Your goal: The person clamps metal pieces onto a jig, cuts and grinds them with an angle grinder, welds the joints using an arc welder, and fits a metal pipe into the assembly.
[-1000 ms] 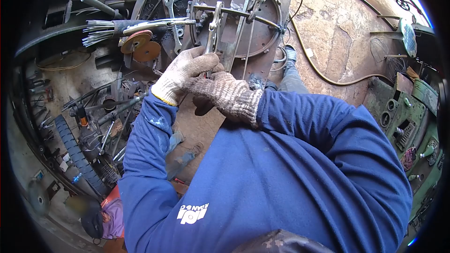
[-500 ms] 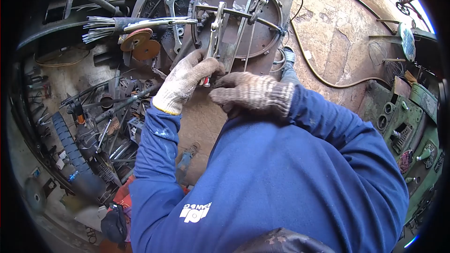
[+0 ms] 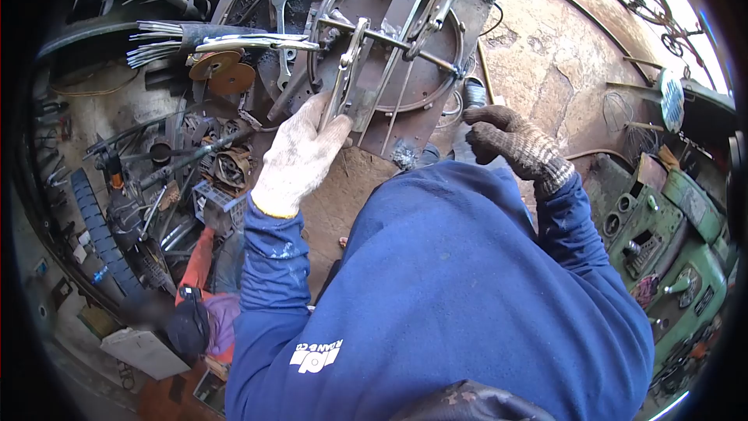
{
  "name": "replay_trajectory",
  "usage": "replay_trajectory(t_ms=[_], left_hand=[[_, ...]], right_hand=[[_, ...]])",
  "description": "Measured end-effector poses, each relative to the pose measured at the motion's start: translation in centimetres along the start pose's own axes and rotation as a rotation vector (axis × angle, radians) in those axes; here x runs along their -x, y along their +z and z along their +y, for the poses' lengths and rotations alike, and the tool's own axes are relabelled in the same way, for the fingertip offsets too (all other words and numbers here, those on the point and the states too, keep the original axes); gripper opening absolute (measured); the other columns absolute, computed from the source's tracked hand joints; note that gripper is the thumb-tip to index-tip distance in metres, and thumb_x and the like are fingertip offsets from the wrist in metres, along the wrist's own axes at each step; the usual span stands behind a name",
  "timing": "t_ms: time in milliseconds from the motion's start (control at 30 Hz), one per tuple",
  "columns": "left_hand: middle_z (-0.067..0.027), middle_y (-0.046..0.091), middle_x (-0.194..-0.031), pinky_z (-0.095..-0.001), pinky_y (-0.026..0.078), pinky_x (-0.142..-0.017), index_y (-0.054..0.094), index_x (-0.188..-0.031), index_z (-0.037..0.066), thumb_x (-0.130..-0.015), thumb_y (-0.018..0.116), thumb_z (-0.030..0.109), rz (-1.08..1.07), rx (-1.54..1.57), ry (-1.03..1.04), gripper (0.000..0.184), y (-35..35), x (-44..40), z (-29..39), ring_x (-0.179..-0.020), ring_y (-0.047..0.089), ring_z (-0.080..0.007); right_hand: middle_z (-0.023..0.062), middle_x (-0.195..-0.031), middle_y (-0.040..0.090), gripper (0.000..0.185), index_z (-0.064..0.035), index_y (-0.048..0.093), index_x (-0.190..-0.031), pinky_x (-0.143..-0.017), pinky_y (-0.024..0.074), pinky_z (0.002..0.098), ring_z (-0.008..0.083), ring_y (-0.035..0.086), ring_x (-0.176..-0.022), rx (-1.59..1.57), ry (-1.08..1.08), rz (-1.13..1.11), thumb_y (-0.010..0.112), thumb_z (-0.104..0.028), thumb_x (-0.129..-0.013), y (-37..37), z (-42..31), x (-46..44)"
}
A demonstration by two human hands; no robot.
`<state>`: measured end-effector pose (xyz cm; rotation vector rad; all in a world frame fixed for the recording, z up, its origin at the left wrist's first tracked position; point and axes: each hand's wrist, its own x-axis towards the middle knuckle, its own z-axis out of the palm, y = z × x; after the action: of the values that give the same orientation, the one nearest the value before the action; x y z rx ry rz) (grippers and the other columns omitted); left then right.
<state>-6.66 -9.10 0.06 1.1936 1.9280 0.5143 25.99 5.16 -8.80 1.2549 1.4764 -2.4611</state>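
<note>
My left hand [image 3: 300, 152], in a pale knit glove, is closed around the handles of metal locking pliers [image 3: 344, 74]. The jaws of these pliers reach a thin bar that crosses a round metal ring [image 3: 460, 23] on the steel worktable [image 3: 444, 97]. Off to the right, past the table's corner, my right hand [image 3: 518, 144] wears a dark striped glove. Its fingers are bent but apart, and no object shows in them. A second pair of locking pliers [image 3: 442, 6] grips the ring's right side. A flat metal strip [image 3: 401, 19] lies across the ring.
A bundle of welding rods [image 3: 160, 40], a wrench [image 3: 281, 31] and grinding discs [image 3: 232, 78] are left of the ring. Scrap metal and a tire [image 3: 105, 226] lie at left, near another person [image 3: 204, 320]. A green machine [image 3: 662, 242] stands at right.
My right hand has moved right, away from my left hand and the pliers. My left hand remains on the pliers. The other person at lower left shows more, with an arm stretched out.
</note>
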Motion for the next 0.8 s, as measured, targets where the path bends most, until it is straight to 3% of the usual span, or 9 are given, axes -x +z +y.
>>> replay_trajectory(t_ms=[133,233,300,367,467,500,600,800], left_hand=[[-0.0144,0.069,-0.102,-0.0319,0.054,-0.080,0.061,-0.124,-0.004,-0.094,0.065,0.022,0.026,-0.138,0.054,0.040,0.7,0.2,1.1,-0.087,0.071,-0.0190],[-0.0183,0.069,-0.107,-0.0325,0.054,-0.084,0.062,-0.124,-0.004,-0.094,0.069,0.025,0.038,-0.140,-0.148,0.043,0.9,0.3,2.9,-0.092,0.072,-0.0200],[-0.0199,0.070,-0.110,-0.0337,0.054,-0.085,0.062,-0.126,-0.003,-0.094,0.069,0.024,0.188,-0.248,-0.312,0.042,1.4,-0.6,5.4,-0.097,0.071,-0.0218],[-0.0196,0.066,-0.116,-0.0467,0.055,-0.084,0.070,-0.115,0.012,-0.081,0.070,0.010,0.129,-0.384,-0.154,0.033,1.5,-0.2,4.7,-0.099,0.067,-0.0413],[-0.0177,0.066,-0.112,-0.0451,0.056,-0.079,0.071,-0.111,0.014,-0.074,0.069,0.012,0.109,-0.868,0.095,0.037,1.9,-0.6,4.9,-0.095,0.068,-0.0378],[-0.0177,0.066,-0.112,-0.0451,0.056,-0.079,0.071,-0.111,0.014,-0.074,0.069,0.012,0.110,-0.865,0.058,0.037,2.1,-0.7,5.1,-0.095,0.068,-0.0378],[-0.0176,0.066,-0.112,-0.0446,0.056,-0.075,0.072,-0.109,0.013,-0.075,0.069,0.010,0.114,-0.471,-0.275,0.034,2.5,-1.3,5.8,-0.094,0.068,-0.0375],[-0.0188,0.066,-0.114,-0.0444,0.057,-0.077,0.073,-0.103,0.011,-0.061,0.083,0.026,0.157,-0.533,-0.223,0.045,2.5,-1.6,6.5,-0.095,0.068,-0.0390]], right_hand=[[0.0050,-0.091,0.066,0.044,0.0013,0.059,-0.131,-0.070,0.0551,0.0297,0.0135,0.063,-0.074,0.114,0.157,0.162,0.065,-0.030,-0.100,-6.4,1.8,-2.1],[0.0062,-0.086,0.067,0.050,0.0022,0.059,-0.131,-0.065,0.0528,0.0299,0.0131,0.061,-0.068,0.290,0.303,0.276,0.065,-0.035,-0.099,-12.5,4.0,-3.9],[0.0065,-0.085,0.067,0.052,0.0025,0.059,-0.131,-0.062,0.0519,0.0302,0.0139,0.061,-0.066,0.232,0.384,0.318,0.066,-0.036,-0.097,-17.5,7.7,-5.5],[0.0076,-0.082,0.066,0.052,0.0030,0.060,-0.130,-0.058,0.0515,0.0314,0.0151,0.061,-0.064,0.216,0.411,0.342,0.068,-0.036,-0.096,-21.1,9.4,-6.6],[0.0053,-0.083,0.061,0.047,-0.0007,0.056,-0.128,-0.054,0.0522,0.0343,0.0164,0.058,-0.061,0.154,0.548,0.291,0.067,-0.035,-0.098,-26.2,10.9,-8.7],[0.0053,-0.083,0.061,0.047,-0.0007,0.056,-0.128,-0.054,0.0522,0.0343,0.0164,0.058,-0.061,0.173,0.558,0.261,0.067,-0.035,-0.098,-27.7,11.4,-9.2],[0.0034,-0.081,0.061,0.042,-0.0026,0.057,-0.123,-0.053,0.0527,0.0354,0.0170,0.059,-0.061,-0.018,0.550,0.361,0.065,-0.035,-0.099,-30.0,11.1,-10.6],[0.0036,-0.082,0.061,0.038,-0.0039,0.057,-0.121,-0.054,0.0530,0.0359,0.0170,0.059,-0.061,-0.040,0.605,0.266,0.063,-0.034,-0.099,-33.6,13.8,-13.1]])
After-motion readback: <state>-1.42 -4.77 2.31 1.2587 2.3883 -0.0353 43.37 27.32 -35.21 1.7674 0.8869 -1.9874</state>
